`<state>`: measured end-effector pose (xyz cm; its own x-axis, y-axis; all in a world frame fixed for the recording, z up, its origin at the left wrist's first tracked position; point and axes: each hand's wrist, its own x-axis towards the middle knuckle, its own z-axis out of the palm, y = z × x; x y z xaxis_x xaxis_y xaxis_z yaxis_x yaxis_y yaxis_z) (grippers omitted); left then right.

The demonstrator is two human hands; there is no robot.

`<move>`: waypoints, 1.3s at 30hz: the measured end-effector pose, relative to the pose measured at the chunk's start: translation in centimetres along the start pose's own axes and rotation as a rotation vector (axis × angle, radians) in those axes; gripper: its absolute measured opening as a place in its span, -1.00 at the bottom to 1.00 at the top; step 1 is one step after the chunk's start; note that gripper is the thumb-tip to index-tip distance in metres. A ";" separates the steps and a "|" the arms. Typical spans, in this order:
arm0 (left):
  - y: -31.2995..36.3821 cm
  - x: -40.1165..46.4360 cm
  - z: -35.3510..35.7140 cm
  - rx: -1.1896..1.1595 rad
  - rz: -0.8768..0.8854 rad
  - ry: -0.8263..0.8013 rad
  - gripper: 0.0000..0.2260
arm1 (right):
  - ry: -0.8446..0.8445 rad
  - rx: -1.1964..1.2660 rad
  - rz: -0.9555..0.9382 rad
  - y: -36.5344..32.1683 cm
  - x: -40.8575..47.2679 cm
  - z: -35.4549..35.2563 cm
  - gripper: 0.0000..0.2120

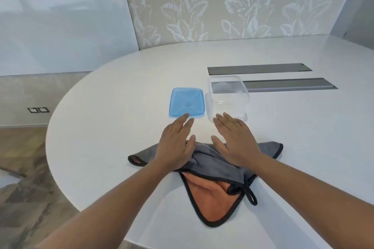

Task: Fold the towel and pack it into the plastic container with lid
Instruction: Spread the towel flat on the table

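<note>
Above towel [214,170], flat hands [204,143] (lid [187,102] beyond)

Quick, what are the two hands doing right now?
Left hand: open, fingers straight, over the towel, holding nothing.
Right hand: open, fingers straight, over the towel, holding nothing.

Showing on one white table [105,95]: one grey-and-orange towel [210,188], one blue lid [187,103], one clear plastic container [227,99], two grey inset panels [259,68] [289,84], and two hands, left [175,143] and right [235,141].
</note>
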<state>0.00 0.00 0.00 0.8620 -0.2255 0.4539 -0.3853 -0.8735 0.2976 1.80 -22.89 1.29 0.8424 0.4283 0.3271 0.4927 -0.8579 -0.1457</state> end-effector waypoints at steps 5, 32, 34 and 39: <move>-0.3 -1.7 1.1 0.019 -0.032 -0.077 -0.56 | -0.063 0.137 0.040 0.5 -1.8 1.9 -0.48; -0.8 -4.5 2.5 0.091 0.407 0.074 -0.52 | 0.025 0.518 0.015 1.0 -4.6 2.7 -0.77; -0.8 -4.4 2.2 0.044 0.371 -0.032 -0.47 | -0.063 0.537 0.038 1.2 -4.5 2.1 -0.82; -0.4 -4.2 1.4 0.050 0.314 -0.139 -0.41 | -0.283 0.646 0.172 1.9 -4.3 0.5 -0.69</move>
<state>-2.99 0.73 -3.15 0.7420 -0.5401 0.3970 -0.6251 -0.7715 0.1186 -0.81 -26.20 -0.86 0.9006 0.4345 0.0083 0.3050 -0.6183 -0.7244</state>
